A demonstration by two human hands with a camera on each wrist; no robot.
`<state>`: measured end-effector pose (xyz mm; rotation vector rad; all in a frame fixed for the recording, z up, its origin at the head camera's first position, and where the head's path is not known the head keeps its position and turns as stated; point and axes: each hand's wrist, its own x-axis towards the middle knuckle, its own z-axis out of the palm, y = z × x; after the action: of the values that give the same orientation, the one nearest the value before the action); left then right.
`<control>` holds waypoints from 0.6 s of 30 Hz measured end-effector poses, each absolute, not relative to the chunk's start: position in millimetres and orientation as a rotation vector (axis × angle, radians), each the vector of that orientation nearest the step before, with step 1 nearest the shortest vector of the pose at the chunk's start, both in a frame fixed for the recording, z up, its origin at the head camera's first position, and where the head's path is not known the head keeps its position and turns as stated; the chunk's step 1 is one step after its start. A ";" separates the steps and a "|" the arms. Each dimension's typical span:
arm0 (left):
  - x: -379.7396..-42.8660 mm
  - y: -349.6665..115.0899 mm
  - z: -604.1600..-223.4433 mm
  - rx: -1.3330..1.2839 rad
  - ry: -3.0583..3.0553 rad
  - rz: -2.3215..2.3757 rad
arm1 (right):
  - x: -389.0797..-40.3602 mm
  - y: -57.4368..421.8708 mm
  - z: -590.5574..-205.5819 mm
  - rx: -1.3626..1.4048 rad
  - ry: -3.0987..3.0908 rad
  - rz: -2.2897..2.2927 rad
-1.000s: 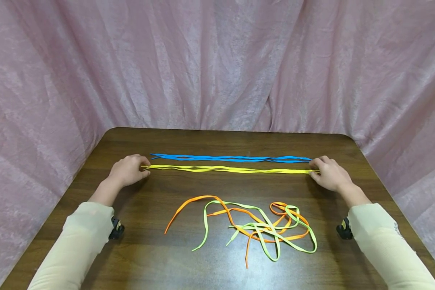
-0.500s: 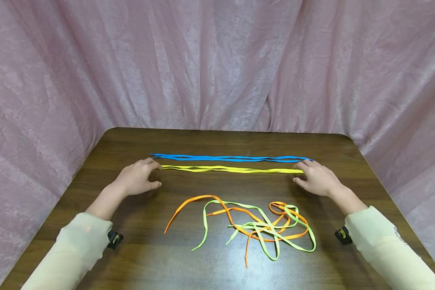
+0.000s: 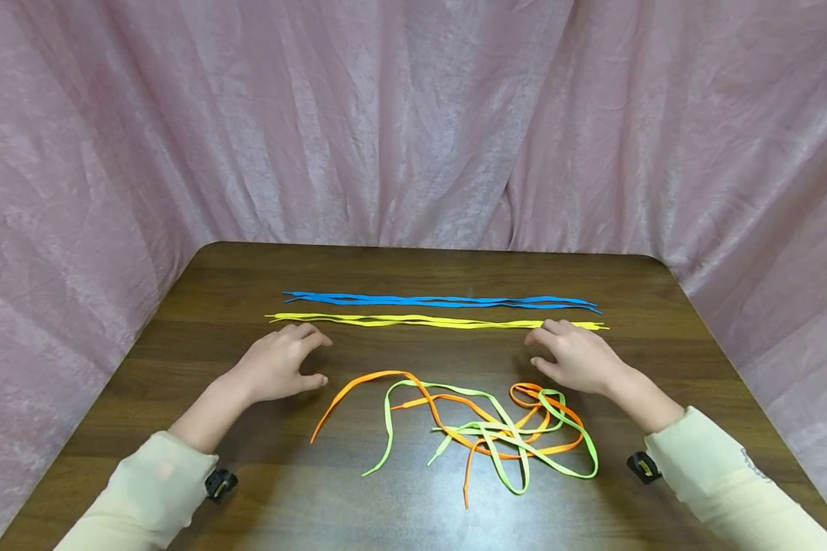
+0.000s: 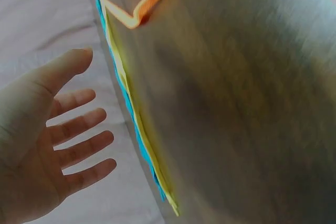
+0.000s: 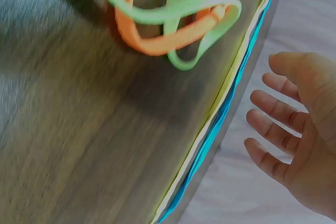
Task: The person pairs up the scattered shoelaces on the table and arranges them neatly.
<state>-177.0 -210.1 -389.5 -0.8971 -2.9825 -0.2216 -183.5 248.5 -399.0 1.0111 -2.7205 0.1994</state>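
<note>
Near-edge tangle: orange laces (image 3: 384,373) and green laces (image 3: 389,425) looped together on the worktop (image 3: 413,268); judged the part left to do.
Left hand (image 3: 280,363): thumb and fingers wide, nothing held; tangle toward its right, yellow laces just beyond its fingers.
Right hand (image 3: 582,358): fingers spread, nothing held, tips overlapping the yellow line in head view; contact unclear. Tangle just nearer.
Yellow laces (image 3: 506,324): nearly straight, side to side; judged done.
Blue laces (image 3: 420,303): parallel, toward far edge; judged done.

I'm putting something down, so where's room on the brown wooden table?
Behind the flat blue laces, before the shiny pink curtain; also between the flat yellow laces and the crowded tangle of flat orange laces and flat green laces.
</note>
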 end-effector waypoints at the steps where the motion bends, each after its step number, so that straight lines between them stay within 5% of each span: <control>1: -174.9 -208.5 -390.8 -0.907 -2.983 -0.223 | -181.8 246.0 -399.0 1.019 -2.720 0.203; 18: -144.1 -195.3 -408.7 -0.941 -3.049 -0.201 | -155.8 210.5 -405.7 1.158 -2.687 0.199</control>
<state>-144.1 -195.3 -408.7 -0.9414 -3.0492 -0.2011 -155.8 210.5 -405.7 1.1579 -2.6869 0.1993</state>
